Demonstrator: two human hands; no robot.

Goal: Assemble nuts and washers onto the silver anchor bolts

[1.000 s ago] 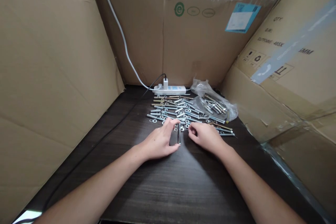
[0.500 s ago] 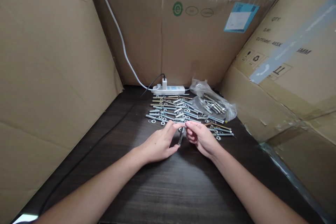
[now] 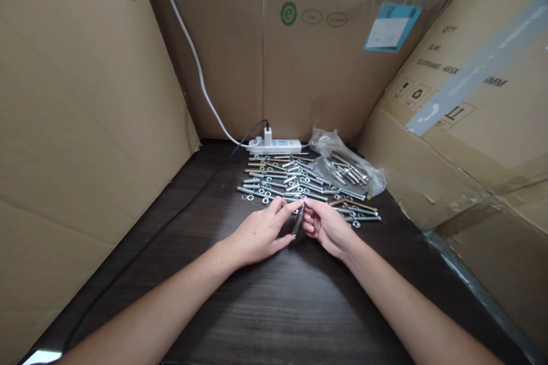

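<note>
A slim silver anchor bolt stands tilted over the dark table between my hands. My left hand is closed on it, thumb at its lower end and index finger by its upper end. Thumb and index finger of my right hand pinch together at the bolt's top, around a small washer mostly hidden by the fingertips. The other right fingers are curled in beside the bolt. Just beyond my hands lie rows of metal bolts, sleeves, nuts and washers.
A clear plastic bag with more metal parts lies at the back right. Behind the rows is a white power strip with a plugged-in charger. A black cable crosses the table at left. Cardboard walls enclose three sides.
My right fingertips have brought the washer onto the bolt's upper end. The bolt leans a little more to the right, and my left hand is nearly still.
</note>
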